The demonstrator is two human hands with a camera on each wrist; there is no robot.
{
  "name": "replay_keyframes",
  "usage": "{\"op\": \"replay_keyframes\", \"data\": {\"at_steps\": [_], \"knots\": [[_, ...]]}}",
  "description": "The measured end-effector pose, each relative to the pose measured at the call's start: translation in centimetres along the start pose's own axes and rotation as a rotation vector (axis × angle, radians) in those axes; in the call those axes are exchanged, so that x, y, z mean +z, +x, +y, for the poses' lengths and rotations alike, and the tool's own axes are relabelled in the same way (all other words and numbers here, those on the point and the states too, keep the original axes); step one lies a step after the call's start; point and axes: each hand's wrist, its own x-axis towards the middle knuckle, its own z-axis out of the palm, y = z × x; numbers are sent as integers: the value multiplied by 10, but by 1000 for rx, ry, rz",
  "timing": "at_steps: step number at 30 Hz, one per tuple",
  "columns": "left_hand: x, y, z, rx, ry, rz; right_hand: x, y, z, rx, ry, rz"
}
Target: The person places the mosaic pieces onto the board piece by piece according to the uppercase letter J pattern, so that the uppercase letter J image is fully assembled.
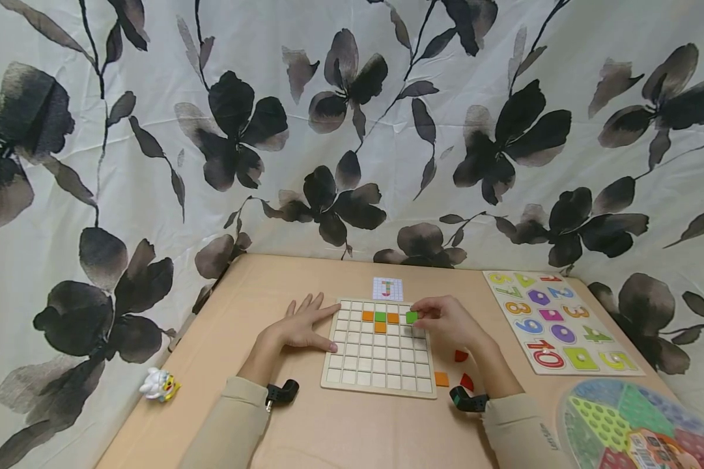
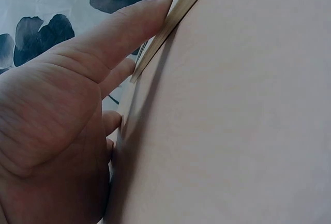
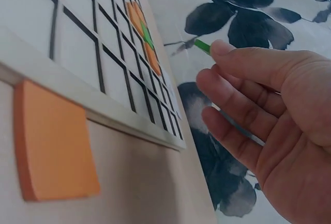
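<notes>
A white grid board [image 1: 363,366] with a pale wooden frame lies on the table. Spread over its left edge is my left hand [image 1: 295,329], fingers extended; in the left wrist view the thumb [image 2: 150,6] rests on the board's rim. My right hand [image 1: 445,319] pinches a green square tile [image 1: 411,317] between thumb and finger above the board's upper right; the right wrist view shows this tile [image 3: 202,46] edge-on. Three orange tiles [image 1: 367,316] and one green tile [image 1: 381,316] sit in grid cells near the top.
Beside the board's lower right are an orange square tile [image 1: 441,379] and two red pieces [image 1: 461,356]. A patterned card [image 1: 387,288] lies beyond the board. At right are a number puzzle board [image 1: 563,326] and a round multicoloured board [image 1: 598,417]; a small toy figure [image 1: 159,385] is at left.
</notes>
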Motion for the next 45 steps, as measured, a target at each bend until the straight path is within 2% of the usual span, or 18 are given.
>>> {"op": "replay_keyframes", "data": {"at_steps": [5,16,23,33,41,45], "knots": [[0,0,0,4,-2,3,8,3,-4,0,1,11],[-2,0,-1,6,6,5,19,11,-11,-80,-21,-13],[0,1,-3,3,2,1,31,13,-17,-52,-21,-30],[1,3,-5,4,-9,0,42,15,-20,-104,-53,-64],[5,2,-8,45,-41,22,50,17,-18,-93,-54,-100],[1,0,-4,14,-31,2,54,18,-18,-92,-61,-111]]}}
